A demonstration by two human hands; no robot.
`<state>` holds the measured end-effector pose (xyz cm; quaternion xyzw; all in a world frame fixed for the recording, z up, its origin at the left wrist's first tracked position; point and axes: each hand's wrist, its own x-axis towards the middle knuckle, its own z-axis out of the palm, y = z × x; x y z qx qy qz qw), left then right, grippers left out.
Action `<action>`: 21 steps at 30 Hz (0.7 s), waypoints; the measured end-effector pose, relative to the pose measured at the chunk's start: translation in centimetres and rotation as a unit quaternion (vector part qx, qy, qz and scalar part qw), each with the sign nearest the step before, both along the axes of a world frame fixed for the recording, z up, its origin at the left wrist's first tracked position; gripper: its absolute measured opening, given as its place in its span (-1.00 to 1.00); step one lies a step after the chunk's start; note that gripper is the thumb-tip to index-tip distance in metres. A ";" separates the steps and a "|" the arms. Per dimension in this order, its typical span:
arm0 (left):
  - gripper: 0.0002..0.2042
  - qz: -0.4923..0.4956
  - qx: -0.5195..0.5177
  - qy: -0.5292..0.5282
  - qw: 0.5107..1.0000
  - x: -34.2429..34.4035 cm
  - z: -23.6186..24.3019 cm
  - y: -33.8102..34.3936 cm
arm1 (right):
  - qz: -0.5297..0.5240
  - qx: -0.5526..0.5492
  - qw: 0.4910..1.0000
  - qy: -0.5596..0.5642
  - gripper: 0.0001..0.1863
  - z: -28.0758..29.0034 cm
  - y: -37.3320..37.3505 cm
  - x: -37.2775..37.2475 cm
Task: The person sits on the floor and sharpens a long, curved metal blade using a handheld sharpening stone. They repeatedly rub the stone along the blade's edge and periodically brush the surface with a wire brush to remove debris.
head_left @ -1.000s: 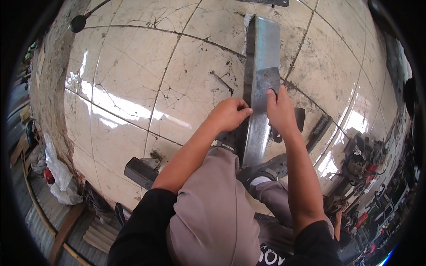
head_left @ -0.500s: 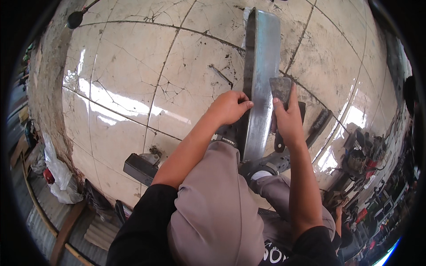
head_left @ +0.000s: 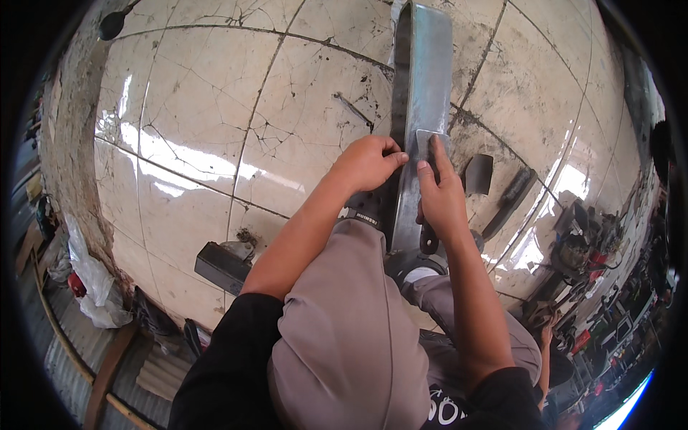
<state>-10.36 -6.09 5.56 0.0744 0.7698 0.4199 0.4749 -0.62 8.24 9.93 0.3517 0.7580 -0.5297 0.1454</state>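
A long grey metal piece (head_left: 432, 64) with a rounded far end extends away from me between my feet. My right hand (head_left: 441, 193) is closed around a putty knife (head_left: 428, 240) with a dark handle that has a hole in its end. Its wide blade lies against the upper face of the metal, and my index finger is stretched along it. At the left edge of the metal, my left hand (head_left: 369, 163) is closed, thumb and index finger together. Whatever is between those fingertips is too small to make out.
To the right on the tiled floor lie a dark flat blade-like piece (head_left: 479, 174) and a dark long bar (head_left: 510, 203). A thin tool (head_left: 355, 110) is left of the metal. A black box-shaped piece (head_left: 221, 266) sits near my left arm; clutter (head_left: 577, 240) lines the right side.
My right hand has moved left, bringing the putty knife from the metal's right edge onto its face. The dark flat piece on the floor is now uncovered. My left hand stays at the left edge.
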 end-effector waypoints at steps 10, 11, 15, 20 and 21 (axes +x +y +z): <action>-0.67 0.009 0.000 0.017 1.000 0.2 -0.6 -0.2 | -0.007 -0.022 0.999 -0.026 -0.39 1.0 -0.8 -1.5; -0.68 -0.001 -0.001 0.021 1.000 0.1 -0.3 -0.2 | -0.007 -0.016 1.000 -0.021 -0.39 0.7 -0.7 -1.1; -0.68 -0.004 -0.007 -0.002 1.000 0.0 0.0 -0.1 | 0.027 0.043 0.998 0.021 -0.37 -1.8 0.6 1.1; -0.67 0.008 -0.019 0.002 1.000 0.2 0.2 -0.5 | -0.128 -0.014 0.992 -0.015 -0.25 -0.2 4.1 -1.5; -0.66 0.000 -0.014 0.017 1.000 0.2 0.0 -0.3 | -0.104 0.059 0.993 0.009 -0.24 -2.4 6.7 0.1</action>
